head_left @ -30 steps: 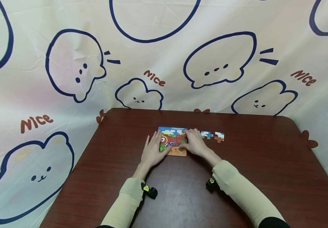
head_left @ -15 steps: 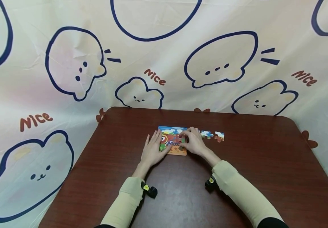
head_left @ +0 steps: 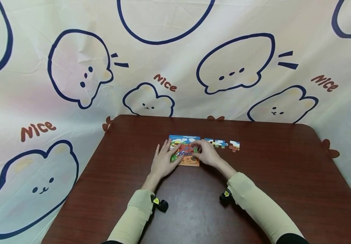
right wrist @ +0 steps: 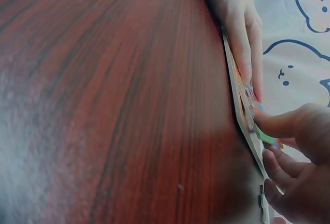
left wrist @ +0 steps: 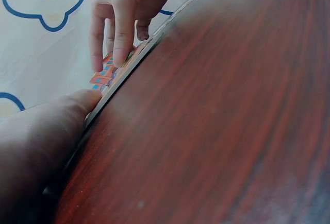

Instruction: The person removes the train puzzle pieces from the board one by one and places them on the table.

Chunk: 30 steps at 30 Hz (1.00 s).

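Observation:
A jigsaw puzzle (head_left: pixel 190 162) with a blue, red and orange picture lies flat on the table, both hands over it. My left hand (head_left: pixel 162 162) rests on its left side with extended fingers; thumb and index finger reach over the red part. At the right side, my right hand (head_left: pixel 209 154) pinches a puzzle piece (right wrist: pixel 270 137) between thumb and fingers. Its green surface shows tilted up from the board in the right wrist view. In the left wrist view, a red-orange part of the puzzle (left wrist: pixel 102 78) stands raised near the left thumb. The right fingers hide part of the picture.
Joined blue-and-white puzzle pieces (head_left: pixel 220 144) lie just right of the puzzle. Farther right is a separate piece (head_left: pixel 234 145). Everything sits on a dark brown wooden table (head_left: pixel 193 210), with a cartoon-printed cloth (head_left: pixel 175 61) hanging behind it.
My left index finger has swung right, onto the red part of the picture. The right fingertips have drawn back slightly and bent more, uncovering the loose pieces beside the puzzle.

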Each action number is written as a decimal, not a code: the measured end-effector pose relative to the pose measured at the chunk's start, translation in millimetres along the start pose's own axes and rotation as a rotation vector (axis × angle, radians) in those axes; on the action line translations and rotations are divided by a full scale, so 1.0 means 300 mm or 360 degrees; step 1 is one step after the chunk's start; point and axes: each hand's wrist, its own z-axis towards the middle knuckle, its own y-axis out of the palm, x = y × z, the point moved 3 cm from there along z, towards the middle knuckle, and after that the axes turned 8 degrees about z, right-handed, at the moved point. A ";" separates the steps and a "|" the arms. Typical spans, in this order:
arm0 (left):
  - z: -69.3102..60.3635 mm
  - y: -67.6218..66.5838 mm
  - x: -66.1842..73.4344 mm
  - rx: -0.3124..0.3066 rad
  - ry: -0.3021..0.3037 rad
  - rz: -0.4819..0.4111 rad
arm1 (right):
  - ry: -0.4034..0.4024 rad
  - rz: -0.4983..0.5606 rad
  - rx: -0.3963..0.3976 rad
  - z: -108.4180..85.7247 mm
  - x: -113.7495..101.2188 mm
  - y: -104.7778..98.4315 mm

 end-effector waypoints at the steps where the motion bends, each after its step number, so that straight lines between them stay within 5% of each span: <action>1: 0.000 0.000 0.001 0.0000 -0.0003 0.0004 | 0.0009 0.0029 0.0005 0.001 0.001 0.000; 6: 0.000 -0.001 0.004 -0.0009 -0.0008 0.0011 | 0.0003 0.0128 0.0053 -0.002 0.004 0.001; 18: -0.002 0.006 0.001 -0.0009 -0.0004 0.0018 | -0.0214 -0.0040 -0.0033 -0.008 0.011 0.014; 30: 0.000 0.004 -0.001 -0.0006 -0.0013 -0.0001 | -0.0016 0.0528 -0.0003 -0.015 0.030 -0.002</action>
